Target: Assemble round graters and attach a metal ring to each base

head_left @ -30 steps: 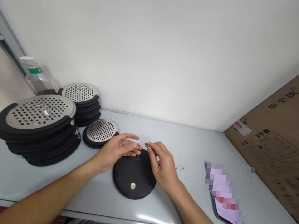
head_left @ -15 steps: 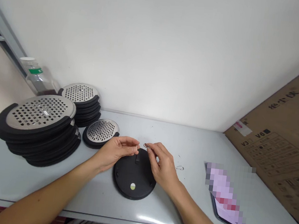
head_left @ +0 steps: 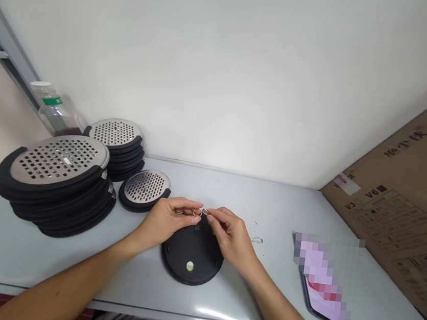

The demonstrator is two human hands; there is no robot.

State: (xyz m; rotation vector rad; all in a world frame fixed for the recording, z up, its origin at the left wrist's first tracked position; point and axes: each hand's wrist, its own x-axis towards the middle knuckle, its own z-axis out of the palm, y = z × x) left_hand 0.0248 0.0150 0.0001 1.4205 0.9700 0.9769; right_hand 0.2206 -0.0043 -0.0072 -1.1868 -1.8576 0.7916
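Observation:
My left hand (head_left: 170, 221) is closed in a pinch on a small thin metal ring (head_left: 197, 212). Opposite it, my right hand (head_left: 231, 234) pinches a small metal clip (head_left: 205, 211), whose tip meets the ring; whether the two are linked I cannot tell. Both hands are over the far edge of a black round disc (head_left: 192, 252) lying flat on the table. A short black strap (head_left: 197, 228) shows at the disc's far side, and a round green-and-white sticker (head_left: 189, 266) near its front. Another small wire clip (head_left: 257, 240) lies beside my right wrist.
Black-rimmed discs with perforated metal tops stand in a tall stack (head_left: 58, 183) and a smaller stack (head_left: 116, 151) at left. A single one (head_left: 146, 188) lies nearer. Behind is a clear bottle (head_left: 51, 111). A phone (head_left: 322, 288) and a cardboard box (head_left: 397, 201) are at right.
My hands have come closer together, bringing the clip against the ring. The ring now shows more plainly between my left fingertips. The disc has stayed in place.

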